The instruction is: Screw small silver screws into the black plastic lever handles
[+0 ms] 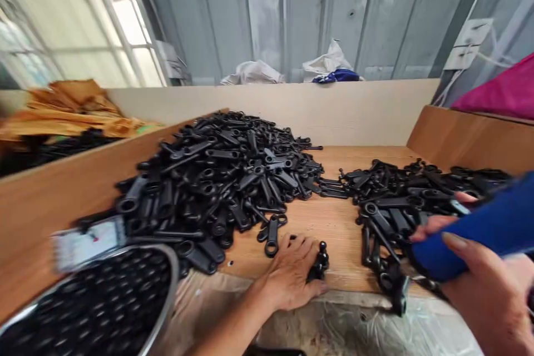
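My left hand (292, 272) rests palm down at the table's front, fingers curled round a black ball-ended part (322, 258); most of that part is hidden under the palm. Just beyond the fingers lies a loose black link arm with a ring end (272, 236). At the right, my right hand (488, 283) is wrapped round a thick blue cylindrical tool (471, 228), tilted, its lower end against the black parts. What kind of tool it is, I cannot make out. A pile of similar black arms (392, 200) spreads beneath and behind it.
A large heap of black link arms (221, 167) fills the left and middle of the wooden tabletop (325, 222). A round basin (171, 267) of small black balls or caps stands front left, near a pale blurred packet (89, 242). Wooden boards (292, 105) edge the table.
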Motion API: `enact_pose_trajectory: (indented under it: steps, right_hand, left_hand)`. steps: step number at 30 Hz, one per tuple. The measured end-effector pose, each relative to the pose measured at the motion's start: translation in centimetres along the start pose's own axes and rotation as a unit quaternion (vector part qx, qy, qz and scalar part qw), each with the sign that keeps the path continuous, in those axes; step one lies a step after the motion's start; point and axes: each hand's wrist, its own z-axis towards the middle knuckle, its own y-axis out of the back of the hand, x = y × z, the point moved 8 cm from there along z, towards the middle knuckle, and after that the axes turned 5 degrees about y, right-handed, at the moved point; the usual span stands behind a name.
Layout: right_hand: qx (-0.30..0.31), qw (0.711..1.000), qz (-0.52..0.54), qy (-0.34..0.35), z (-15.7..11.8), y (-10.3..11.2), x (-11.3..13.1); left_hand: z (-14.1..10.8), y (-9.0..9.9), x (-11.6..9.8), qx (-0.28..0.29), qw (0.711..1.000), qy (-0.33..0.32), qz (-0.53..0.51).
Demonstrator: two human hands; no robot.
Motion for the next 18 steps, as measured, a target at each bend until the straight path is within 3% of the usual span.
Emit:
enact_pose_trajectory:
  steps: [3,8,13,18]
  right_hand:
    - [0.02,0.995,0.075,-0.07,-0.1,-3.5,-0.3]
    - [0.084,0.988,0.123,-0.048,-1.4,-9.9,-2.1]
    - [0.11,0.986,0.118,-0.033,-2.3,-10.7,-4.1]
    - [0.113,0.986,0.122,-0.014,-1.8,-10.6,-3.8]
  left_hand:
    - [0.0,-0.5,0.2,-0.006,0.999,-0.011,-0.033]
    - [0.0,-0.6,0.2,-0.019,0.998,0.002,-0.068]
    - [0.1,-0.9,0.3,0.019,0.996,0.035,-0.078]
    - [0.1,-0.1,0.0,-0.003,0.997,0.024,-0.079]
